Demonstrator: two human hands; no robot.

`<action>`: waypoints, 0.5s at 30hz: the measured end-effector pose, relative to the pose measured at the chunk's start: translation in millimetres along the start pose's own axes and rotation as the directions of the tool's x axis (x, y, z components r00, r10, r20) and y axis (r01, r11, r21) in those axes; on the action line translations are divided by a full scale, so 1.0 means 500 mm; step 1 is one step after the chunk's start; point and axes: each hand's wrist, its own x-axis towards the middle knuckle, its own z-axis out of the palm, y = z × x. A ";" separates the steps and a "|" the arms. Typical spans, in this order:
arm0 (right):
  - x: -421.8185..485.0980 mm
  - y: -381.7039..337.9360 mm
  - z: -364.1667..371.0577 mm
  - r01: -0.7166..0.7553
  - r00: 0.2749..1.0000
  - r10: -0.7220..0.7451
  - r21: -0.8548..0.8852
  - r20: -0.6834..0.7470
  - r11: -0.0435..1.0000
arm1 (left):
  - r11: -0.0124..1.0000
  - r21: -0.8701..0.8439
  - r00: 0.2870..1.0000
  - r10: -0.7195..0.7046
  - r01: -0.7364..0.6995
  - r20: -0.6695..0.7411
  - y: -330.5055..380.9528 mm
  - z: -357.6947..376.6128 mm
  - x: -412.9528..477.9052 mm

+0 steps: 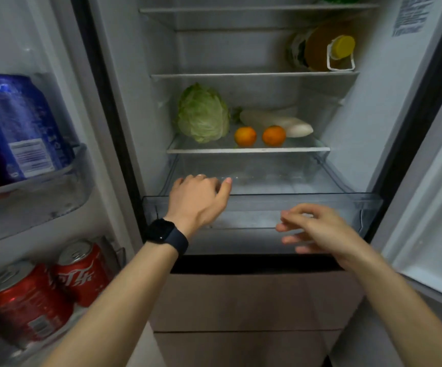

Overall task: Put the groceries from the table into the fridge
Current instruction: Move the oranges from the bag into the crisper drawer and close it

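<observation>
The left hand (201, 197) hung over the clear drawer (262, 207), fingers bent from sight, so I cannot tell its grip; the right hand (317, 229) hovered before the drawer, loosely spread, empty.

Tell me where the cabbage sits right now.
In the head view, the cabbage sits at the left end of the lowest glass shelf, with an orange and a white radish just to its right, above the clear drawer.

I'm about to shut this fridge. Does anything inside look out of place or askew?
The yellow-capped bottle lies on its side on the middle shelf, cap facing out, so it might leak. The clear drawer stands pulled out, the left hand reaching into it. Nothing looks spilled.
</observation>
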 end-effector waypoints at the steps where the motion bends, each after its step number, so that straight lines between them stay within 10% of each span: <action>1: -0.001 -0.024 -0.016 0.039 0.999 -0.037 -0.055 0.030 0.998 | 1.000 -0.014 0.999 0.005 -0.004 0.051 0.000 -0.010 0.031; 7: 0.170 -0.145 -0.071 0.250 0.958 -0.279 -0.272 -0.072 0.929 | 0.976 -0.218 0.979 0.026 0.019 0.202 0.010 0.013 0.232; 15: 0.504 -0.210 -0.117 0.106 0.935 -0.323 -0.756 -0.144 0.646 | 0.948 -0.292 0.968 -0.057 0.129 0.245 0.043 0.087 0.452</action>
